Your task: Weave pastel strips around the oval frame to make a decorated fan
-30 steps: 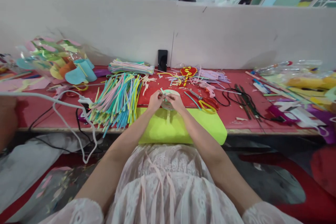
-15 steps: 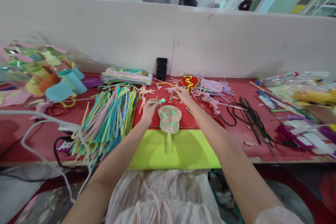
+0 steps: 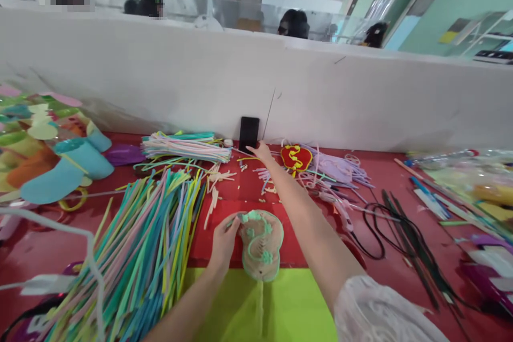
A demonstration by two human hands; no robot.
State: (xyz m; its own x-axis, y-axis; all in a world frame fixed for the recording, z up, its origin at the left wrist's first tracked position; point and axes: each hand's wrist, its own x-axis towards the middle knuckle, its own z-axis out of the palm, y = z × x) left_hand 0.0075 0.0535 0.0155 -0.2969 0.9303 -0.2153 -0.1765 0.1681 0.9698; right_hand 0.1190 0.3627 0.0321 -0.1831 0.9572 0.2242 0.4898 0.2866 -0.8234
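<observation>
My left hand (image 3: 225,232) is closed in a pinch on a small mint-green pipe-cleaner piece (image 3: 242,218), at the upper left edge of a fan-shaped piece (image 3: 256,240). That piece has a beige face, a mint-green fuzzy rim, green curls and flowers on it, and a pale handle (image 3: 259,299) over the yellow-green sheet. Farther off, my right hand (image 3: 262,153) reaches to the lower edge of a black phone (image 3: 249,133) leaning on the white partition. A finger stretches out at the phone; whether it touches is unclear. Nothing shows in this hand.
Loose coloured pipe cleaners (image 3: 132,256) spread at left, a bundle (image 3: 186,147) behind them. A red-and-yellow ornament (image 3: 295,158), purple strands (image 3: 336,165) and a pink glue gun (image 3: 340,208) with a black cord lie right. Blue boot shapes (image 3: 68,171) stand far left. The partition (image 3: 192,75) closes the back.
My left hand has come nearer with the green piece, to the fan-shaped piece's edge. My right hand has left the purple strands for the phone. The camera view has tilted up and moved closer.
</observation>
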